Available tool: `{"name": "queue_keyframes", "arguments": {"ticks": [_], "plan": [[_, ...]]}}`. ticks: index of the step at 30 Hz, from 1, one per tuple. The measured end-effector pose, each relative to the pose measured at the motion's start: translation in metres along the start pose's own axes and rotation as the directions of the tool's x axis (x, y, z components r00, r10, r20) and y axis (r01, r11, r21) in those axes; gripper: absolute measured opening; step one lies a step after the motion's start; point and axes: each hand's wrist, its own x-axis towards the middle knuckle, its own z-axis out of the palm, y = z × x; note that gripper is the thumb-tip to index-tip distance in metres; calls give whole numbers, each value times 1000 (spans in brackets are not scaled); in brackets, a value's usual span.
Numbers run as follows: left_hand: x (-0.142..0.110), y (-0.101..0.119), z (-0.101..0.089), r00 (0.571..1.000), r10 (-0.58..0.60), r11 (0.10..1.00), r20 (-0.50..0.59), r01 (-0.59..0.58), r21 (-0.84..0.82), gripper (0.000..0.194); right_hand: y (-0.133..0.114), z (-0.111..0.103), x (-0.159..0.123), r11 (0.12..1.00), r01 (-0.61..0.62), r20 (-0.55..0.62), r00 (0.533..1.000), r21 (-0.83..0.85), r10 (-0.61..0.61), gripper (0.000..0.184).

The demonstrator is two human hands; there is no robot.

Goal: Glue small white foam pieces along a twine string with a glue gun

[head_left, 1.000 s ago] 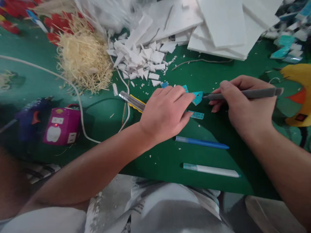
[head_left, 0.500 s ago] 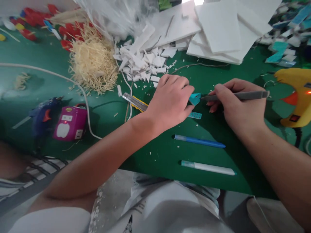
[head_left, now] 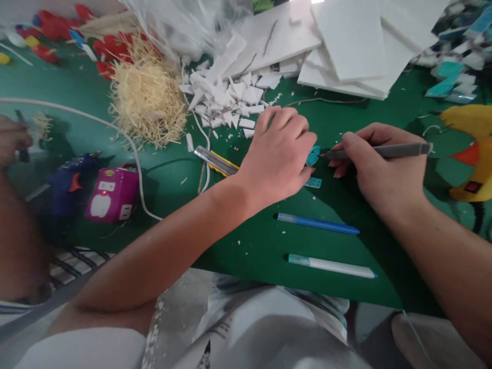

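Note:
My left hand (head_left: 279, 154) is curled over a small teal foam piece (head_left: 313, 155), pinching it against the green table (head_left: 249, 241). My right hand (head_left: 378, 171) grips a grey pen-shaped tool (head_left: 388, 151), whose tip touches the teal piece. A second small teal strip with dots (head_left: 314, 182) lies just below my left fingers. Most of the held piece is hidden under my left hand.
A blue pen (head_left: 318, 224) and a white marker (head_left: 331, 266) lie near the front edge. A yellow utility knife (head_left: 216, 161), white foam scraps (head_left: 226, 102), white foam boards (head_left: 346, 46), a straw pile (head_left: 148, 100), a pink power box (head_left: 111, 195), glue guns (head_left: 471, 154) and another person's hand (head_left: 13, 141) surround.
My left hand has closed further over the teal piece, hiding more of it. Another person's hand has come into view at the left edge. The view shifted slightly.

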Motion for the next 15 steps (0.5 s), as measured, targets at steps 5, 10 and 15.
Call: {"name": "queue_keyframes", "arguments": {"ticks": [5, 10, 15], "plan": [[2, -5, 6, 1000, 14, 1000, -8, -14, -13, 19, 0, 1, -1, 1000, 2, -16, 1000, -25, -3, 33], [3, -6, 10, 1000, 19, 999, -5, -19, -26, 14, -2, 2, -2, 998, -10, -23, 1000, -62, 9, 35], [4, -6, 10, 1000, 13, 999, 3, -13, -49, 15, -4, 2, -2, 996, -16, -37, 999, -85, 13, 33]]}}
